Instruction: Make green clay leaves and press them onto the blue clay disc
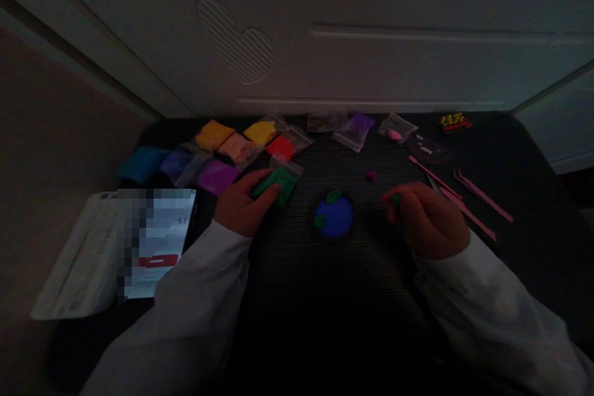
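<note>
At the left of the middle, my left hand (245,201) grips a small clear bag of green clay (283,189), thumb on top. My right hand (431,219) is closed, pinching a small piece of green clay (396,199) between thumb and forefinger. Between the hands lies a round clay piece (335,219), blue inside a dark rim, with two green leaf-like shapes on it. A little purple clay bit (370,176) rests beyond it, toward the right hand.
Bags of coloured clay (234,147) line the back left. A purple bag (359,127) and a pink one (394,134) lie farther right. Pink tools (485,195) are beside my right hand. A lit phone (162,241) and white packet (83,257) lie left; a panel (297,31) stands behind.
</note>
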Motion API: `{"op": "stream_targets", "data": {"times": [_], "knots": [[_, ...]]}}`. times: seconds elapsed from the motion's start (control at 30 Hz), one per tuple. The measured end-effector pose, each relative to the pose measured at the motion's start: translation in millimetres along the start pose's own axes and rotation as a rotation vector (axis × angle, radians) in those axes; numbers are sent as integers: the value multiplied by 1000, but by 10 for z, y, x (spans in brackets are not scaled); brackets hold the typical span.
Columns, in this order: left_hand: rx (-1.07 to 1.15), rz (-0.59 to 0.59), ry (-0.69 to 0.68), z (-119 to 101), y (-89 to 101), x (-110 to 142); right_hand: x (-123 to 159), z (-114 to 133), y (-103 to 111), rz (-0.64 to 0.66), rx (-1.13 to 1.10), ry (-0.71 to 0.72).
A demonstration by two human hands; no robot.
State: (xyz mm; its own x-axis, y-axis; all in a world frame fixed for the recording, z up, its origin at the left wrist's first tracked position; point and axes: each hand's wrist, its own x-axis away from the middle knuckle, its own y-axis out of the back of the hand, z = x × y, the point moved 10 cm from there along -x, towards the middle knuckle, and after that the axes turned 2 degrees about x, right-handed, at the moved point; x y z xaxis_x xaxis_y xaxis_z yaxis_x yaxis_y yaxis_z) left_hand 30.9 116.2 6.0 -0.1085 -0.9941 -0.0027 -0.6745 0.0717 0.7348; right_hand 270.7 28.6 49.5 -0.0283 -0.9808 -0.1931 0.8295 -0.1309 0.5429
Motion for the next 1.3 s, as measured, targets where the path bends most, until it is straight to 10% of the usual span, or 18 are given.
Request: {"op": "stream_targets", "data": {"times": [0.43, 0.87, 1.3], "knots": [[-60, 30, -38, 13, -35, -9, -14, 82, -40, 27, 95, 91], [-198, -208, -473, -310, 117, 83, -32, 12, -232, 166, 262, 97], [-187, 115, -754, -647, -225, 341, -18, -168, -363, 241, 400, 50]]}}
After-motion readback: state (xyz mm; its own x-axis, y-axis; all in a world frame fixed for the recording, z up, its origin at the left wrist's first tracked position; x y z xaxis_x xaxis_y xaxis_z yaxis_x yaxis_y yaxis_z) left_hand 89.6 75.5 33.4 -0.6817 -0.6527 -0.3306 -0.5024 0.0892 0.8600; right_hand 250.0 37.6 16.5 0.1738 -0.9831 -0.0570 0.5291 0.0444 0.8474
